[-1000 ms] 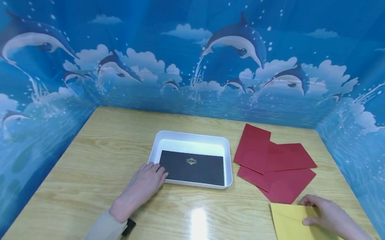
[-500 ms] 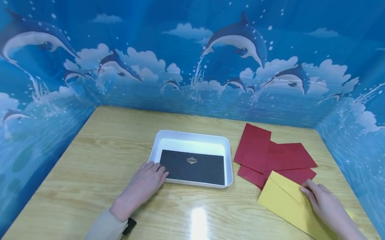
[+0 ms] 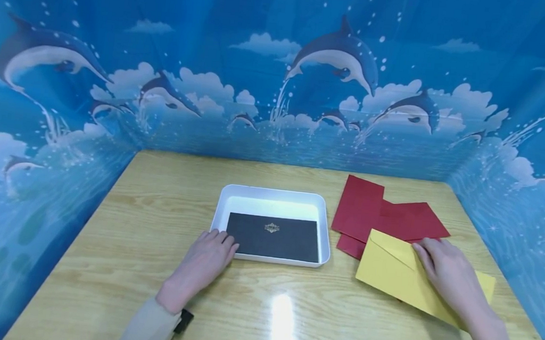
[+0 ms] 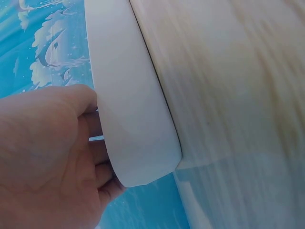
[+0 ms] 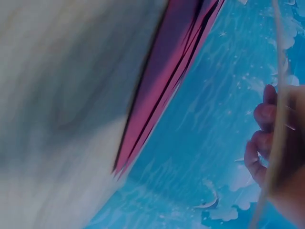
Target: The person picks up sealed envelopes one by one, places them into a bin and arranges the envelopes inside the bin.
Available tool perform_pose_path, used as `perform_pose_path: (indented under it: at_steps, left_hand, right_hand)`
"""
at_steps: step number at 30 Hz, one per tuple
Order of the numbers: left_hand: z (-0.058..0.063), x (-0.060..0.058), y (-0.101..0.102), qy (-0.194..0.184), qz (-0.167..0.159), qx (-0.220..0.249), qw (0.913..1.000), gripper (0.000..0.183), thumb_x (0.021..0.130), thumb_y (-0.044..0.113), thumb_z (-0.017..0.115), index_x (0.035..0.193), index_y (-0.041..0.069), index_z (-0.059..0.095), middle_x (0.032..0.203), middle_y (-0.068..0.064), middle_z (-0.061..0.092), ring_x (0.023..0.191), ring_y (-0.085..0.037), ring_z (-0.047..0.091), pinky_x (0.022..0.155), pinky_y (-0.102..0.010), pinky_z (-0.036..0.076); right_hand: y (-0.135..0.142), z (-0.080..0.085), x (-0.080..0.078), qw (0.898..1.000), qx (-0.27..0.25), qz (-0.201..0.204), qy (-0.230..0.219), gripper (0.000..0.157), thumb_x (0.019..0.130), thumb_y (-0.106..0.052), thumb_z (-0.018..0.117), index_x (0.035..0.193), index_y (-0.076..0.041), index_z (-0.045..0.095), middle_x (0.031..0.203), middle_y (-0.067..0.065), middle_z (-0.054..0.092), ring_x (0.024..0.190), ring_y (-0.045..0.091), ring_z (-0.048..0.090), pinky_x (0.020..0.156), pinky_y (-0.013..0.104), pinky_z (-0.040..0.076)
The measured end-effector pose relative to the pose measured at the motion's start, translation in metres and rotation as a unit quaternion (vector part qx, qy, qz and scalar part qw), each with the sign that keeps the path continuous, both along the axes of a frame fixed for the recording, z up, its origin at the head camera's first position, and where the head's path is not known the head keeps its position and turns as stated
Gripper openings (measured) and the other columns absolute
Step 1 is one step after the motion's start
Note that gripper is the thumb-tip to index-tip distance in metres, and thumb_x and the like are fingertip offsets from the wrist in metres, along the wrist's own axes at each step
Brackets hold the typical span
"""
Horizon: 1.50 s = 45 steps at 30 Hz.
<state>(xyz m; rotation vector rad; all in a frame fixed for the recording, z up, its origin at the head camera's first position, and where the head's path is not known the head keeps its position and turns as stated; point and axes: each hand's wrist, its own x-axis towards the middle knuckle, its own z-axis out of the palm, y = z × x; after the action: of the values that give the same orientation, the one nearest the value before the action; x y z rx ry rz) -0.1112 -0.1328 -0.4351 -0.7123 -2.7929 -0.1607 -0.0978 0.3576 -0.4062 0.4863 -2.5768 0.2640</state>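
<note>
A white tray (image 3: 275, 201) stands mid-table, holding a flat black rectangle (image 3: 271, 244) with a gold emblem. My left hand (image 3: 205, 263) grips its near-left corner; in the left wrist view, fingers hook over the rim behind the white wall. At the right, my right hand (image 3: 453, 277) pinches a yellow envelope (image 3: 392, 265) by its far edge, thumb on top. The envelope tilts above several overlapping red envelopes (image 3: 358, 209) and covers part of them. In the right wrist view, the yellow envelope (image 5: 278, 129) appears almost edge-on before curled fingers (image 5: 264, 117).
The wooden table (image 3: 164, 199) carries all of these things. A blue dolphin-print curtain (image 3: 243, 55) encloses its back and sides. A bright light reflection lies on the wood near the front middle.
My right hand has lifted the yellow envelope from the front right, turned it, and moved it away from me and leftward over the red envelopes. The left hand and tray stayed put.
</note>
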Motion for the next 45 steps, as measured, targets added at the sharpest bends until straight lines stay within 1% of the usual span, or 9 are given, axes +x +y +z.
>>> perform_pose_path:
  at_steps: [4,6,9,12,16,24,31,40,45]
  left_hand:
    - [0.001,0.000,0.000,0.000,0.000,0.001,1.0000,0.020,0.102,0.023,0.061,0.092,0.006,0.067,0.083,-0.006,0.063,0.077,-0.023,0.056,0.070,-0.036,0.046]
    - [0.001,0.000,0.000,-0.001,0.001,0.002,1.0000,0.020,0.102,0.023,0.061,0.093,0.006,0.067,0.083,-0.006,0.063,0.078,-0.023,0.056,0.070,-0.036,0.046]
    - [0.002,0.001,0.000,-0.002,0.001,0.004,1.0000,0.020,0.102,0.023,0.061,0.093,0.007,0.067,0.083,-0.005,0.063,0.078,-0.022,0.055,0.071,-0.036,0.046]
    - [0.002,0.001,0.000,0.000,-0.001,0.006,1.0000,0.020,0.102,0.023,0.061,0.093,0.006,0.067,0.083,-0.006,0.063,0.077,-0.022,0.056,0.071,-0.036,0.046]
    - [0.002,0.001,0.000,0.000,-0.003,0.007,1.0000,0.019,0.102,0.023,0.062,0.093,0.006,0.067,0.083,-0.005,0.063,0.077,-0.022,0.055,0.071,-0.036,0.046]
    - [-0.001,0.000,-0.001,0.004,-0.003,0.004,1.0000,0.019,0.101,0.023,0.063,0.092,0.007,0.067,0.081,-0.005,0.062,0.076,-0.022,0.054,0.070,-0.036,0.046]
    - [-0.003,-0.001,-0.001,0.011,-0.001,0.003,0.9999,0.021,0.102,0.023,0.061,0.092,0.006,0.067,0.082,-0.006,0.062,0.077,-0.024,0.055,0.070,-0.037,0.046]
    - [-0.002,0.000,-0.001,0.002,-0.001,0.007,1.0000,0.020,0.101,0.023,0.062,0.093,0.006,0.068,0.084,-0.007,0.063,0.079,-0.024,0.056,0.072,-0.038,0.048]
    - [-0.002,-0.001,-0.001,0.001,0.001,0.005,1.0000,0.020,0.102,0.024,0.062,0.092,0.006,0.067,0.084,-0.007,0.064,0.079,-0.024,0.056,0.072,-0.038,0.048]
  right_hand:
    - [-0.009,0.004,-0.005,1.000,0.011,0.005,0.018,0.026,0.089,-0.008,0.072,0.076,-0.015,0.050,0.064,-0.009,0.039,0.065,0.014,0.035,0.060,0.033,0.032]
    - [-0.014,0.005,-0.007,1.000,0.017,0.006,0.023,0.023,0.089,-0.010,0.072,0.078,-0.014,0.052,0.064,-0.006,0.046,0.066,0.016,0.037,0.061,0.035,0.032]
    - [-0.020,0.007,-0.011,0.999,0.023,0.011,0.030,0.013,0.088,-0.012,0.073,0.084,-0.009,0.061,0.074,0.004,0.064,0.071,0.024,0.050,0.066,0.042,0.043]
    - [-0.026,0.009,-0.014,0.999,0.025,0.014,0.034,0.011,0.087,-0.013,0.075,0.090,-0.008,0.065,0.082,0.009,0.069,0.075,0.028,0.055,0.068,0.046,0.047]
    - [-0.035,0.012,-0.019,0.999,0.029,0.025,0.038,0.012,0.085,-0.013,0.076,0.089,-0.009,0.065,0.078,0.005,0.066,0.072,0.023,0.050,0.062,0.042,0.045]
    - [-0.054,0.020,-0.028,0.999,0.036,0.026,0.027,0.013,0.089,-0.015,0.074,0.087,-0.010,0.062,0.075,0.003,0.062,0.073,0.022,0.049,0.066,0.039,0.040]
    - [-0.073,0.026,-0.038,0.998,0.032,0.037,0.026,0.022,0.091,-0.015,0.073,0.081,-0.013,0.053,0.066,-0.004,0.048,0.068,0.019,0.042,0.065,0.034,0.034]
    - [-0.098,0.028,-0.051,0.998,0.017,0.050,0.033,0.021,0.091,-0.017,0.073,0.083,-0.012,0.055,0.067,-0.001,0.051,0.070,0.022,0.048,0.069,0.040,0.040]
    - [-0.112,0.031,-0.058,0.998,0.014,0.053,0.019,0.018,0.094,-0.018,0.072,0.085,-0.012,0.057,0.068,-0.001,0.052,0.069,0.020,0.045,0.068,0.038,0.040]
